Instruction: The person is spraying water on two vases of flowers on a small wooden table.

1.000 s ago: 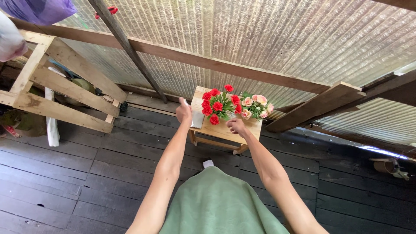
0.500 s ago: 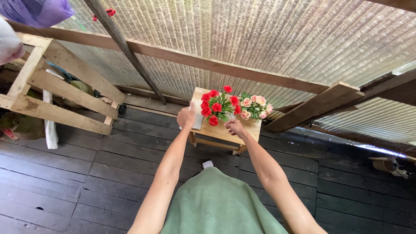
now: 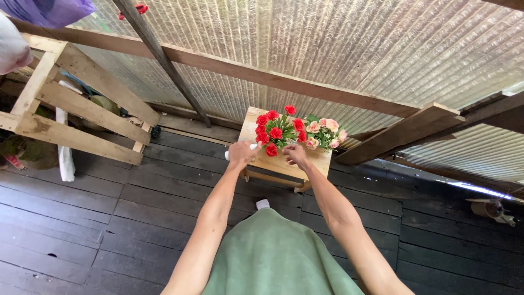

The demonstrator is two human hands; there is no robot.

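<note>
Now arranging: left hand grips a white object, right hand curled, touching red flowers, frame centre, on wooden stool.

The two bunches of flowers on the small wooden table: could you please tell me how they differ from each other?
The red flowers are deep red, while the pink flowers are pale pink and cream. The red flowers stand nearer the left hand; the pink flowers sit toward the table's far right end. The red bunch looks taller and fuller, with one bloom poking above; the pink bunch sits lower and more compact. Both have green leaves and stand side by side on the table.
</note>
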